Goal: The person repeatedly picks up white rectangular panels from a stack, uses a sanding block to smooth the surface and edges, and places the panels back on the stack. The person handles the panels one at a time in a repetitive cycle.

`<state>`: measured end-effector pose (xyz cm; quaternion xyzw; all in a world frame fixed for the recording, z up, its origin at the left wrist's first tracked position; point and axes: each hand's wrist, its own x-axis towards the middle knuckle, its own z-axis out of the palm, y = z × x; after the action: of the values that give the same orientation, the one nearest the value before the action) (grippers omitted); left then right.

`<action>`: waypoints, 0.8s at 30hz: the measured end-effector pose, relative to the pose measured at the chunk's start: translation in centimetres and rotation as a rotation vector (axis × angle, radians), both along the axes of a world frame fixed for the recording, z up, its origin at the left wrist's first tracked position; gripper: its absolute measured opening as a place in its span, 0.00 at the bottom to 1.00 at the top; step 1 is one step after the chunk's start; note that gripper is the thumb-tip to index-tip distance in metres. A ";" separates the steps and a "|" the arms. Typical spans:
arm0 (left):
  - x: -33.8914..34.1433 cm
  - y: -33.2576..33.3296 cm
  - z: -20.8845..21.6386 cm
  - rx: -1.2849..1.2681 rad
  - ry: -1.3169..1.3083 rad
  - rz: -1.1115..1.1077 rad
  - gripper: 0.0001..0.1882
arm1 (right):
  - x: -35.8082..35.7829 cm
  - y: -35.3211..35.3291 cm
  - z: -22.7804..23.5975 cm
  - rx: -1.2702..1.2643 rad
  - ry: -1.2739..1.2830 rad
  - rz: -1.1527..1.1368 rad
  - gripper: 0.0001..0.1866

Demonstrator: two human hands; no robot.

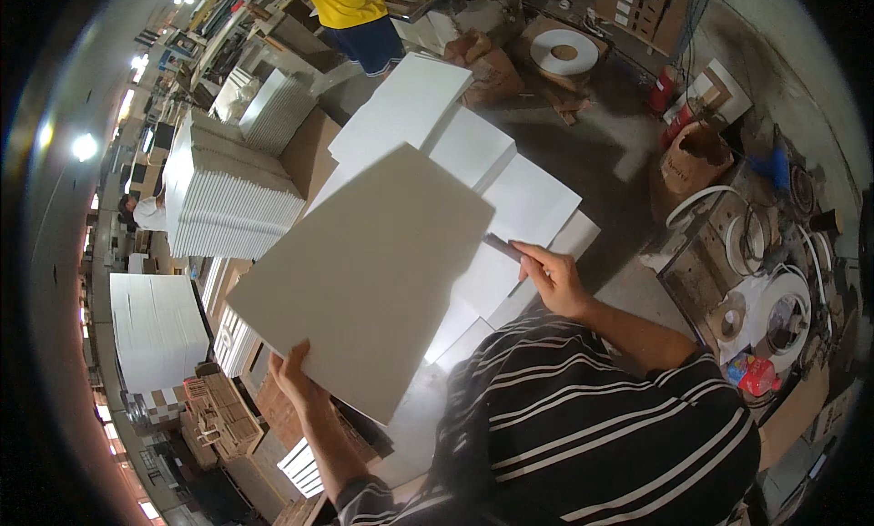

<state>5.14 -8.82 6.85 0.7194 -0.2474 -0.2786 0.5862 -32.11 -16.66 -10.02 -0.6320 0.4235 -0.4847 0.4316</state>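
Note:
My left hand (296,378) grips the lower left edge of a white rectangular panel (364,280), with the fingers curled over its face. The panel is held up and tilted in front of me. At its right edge, my right hand (557,280) pinches a small dark flat bar (503,247), perhaps a file or sanding block. The bar's tip is close to the panel's edge; whether they touch I cannot tell. Behind and below lie several more white panels (469,144) in overlapping stacks, partly hidden by the held one.
Tall stacks of white panels (232,198) stand at the left, above bundled wooden strips (218,412). A person in a yellow shirt (350,3) is at the far side. At the right, a cluttered bench holds white rolls (783,312), near a torn brown paper bag (696,166).

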 end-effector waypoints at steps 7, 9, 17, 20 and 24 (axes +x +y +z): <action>-0.1 -8.2 -1.4 0.188 -0.298 -0.524 0.16 | 1.2 2.8 -2.3 0.358 -0.117 0.055 0.18; -1.2 -9.5 -2.9 0.199 -0.351 -0.661 0.16 | 1.5 3.4 -2.7 0.335 -0.134 0.010 0.17; -5.7 -9.7 -7.1 0.112 -0.984 -1.235 0.10 | -0.6 4.2 -4.8 0.546 -0.310 -0.289 0.21; -5.8 -8.7 -9.5 0.061 -1.017 -1.338 0.08 | -2.2 3.4 -5.5 0.401 -0.272 -0.378 0.19; -5.5 -8.3 -12.1 -0.017 -1.025 -1.366 0.08 | -2.7 2.8 -5.8 0.372 -0.210 -0.332 0.19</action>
<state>-0.40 -17.11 -5.30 0.4453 -0.8636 -0.2091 0.1105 -34.77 -13.82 -15.79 -0.4101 0.5559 -0.5256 0.4965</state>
